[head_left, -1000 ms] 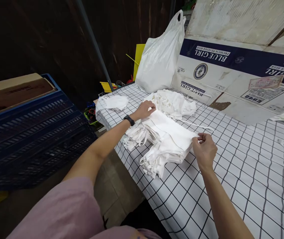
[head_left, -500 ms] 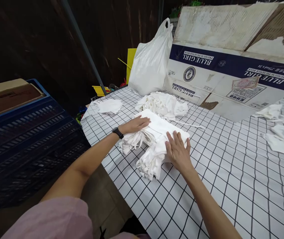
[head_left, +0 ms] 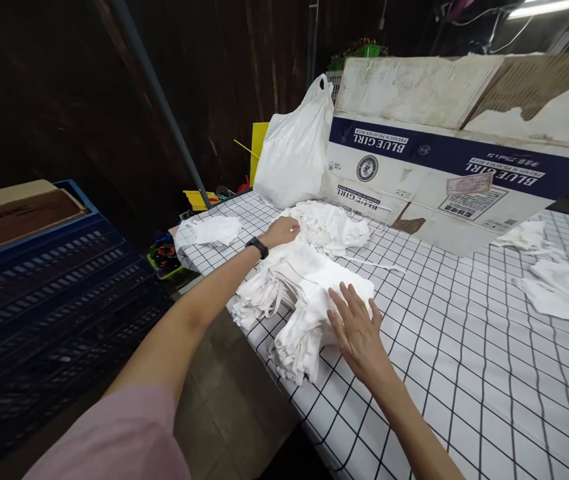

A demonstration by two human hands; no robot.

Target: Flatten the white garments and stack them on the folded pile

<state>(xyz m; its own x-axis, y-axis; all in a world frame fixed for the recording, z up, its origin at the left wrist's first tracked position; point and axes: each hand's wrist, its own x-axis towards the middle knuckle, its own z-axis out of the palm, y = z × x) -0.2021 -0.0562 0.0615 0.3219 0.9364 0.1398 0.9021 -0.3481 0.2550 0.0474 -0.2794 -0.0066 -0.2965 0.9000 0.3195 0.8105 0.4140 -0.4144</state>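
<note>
A stack of folded white cloth bags [head_left: 309, 283] lies near the left edge of a table covered in white cloth with a black grid [head_left: 464, 373]. Their handles hang over the table edge. My right hand [head_left: 357, 330] lies flat on the near end of the stack, fingers spread. My left hand [head_left: 280, 231], with a black watch on the wrist, rests at the far end of the stack with its fingers curled, beside a loose heap of white bags [head_left: 332, 225]. I cannot tell what, if anything, its fingers grip.
A white plastic bag [head_left: 294, 150] and a flattened "Blue Girl" cardboard box [head_left: 444, 167] stand at the back. More white cloth [head_left: 559, 290] lies at the right, and a small piece [head_left: 214, 230] at the far corner. A blue crate [head_left: 39, 280] stands at the left.
My right hand let go of a strap and pressed flat on the stack, then slid toward its near end. My left hand moved from flat on the stack to its far end.
</note>
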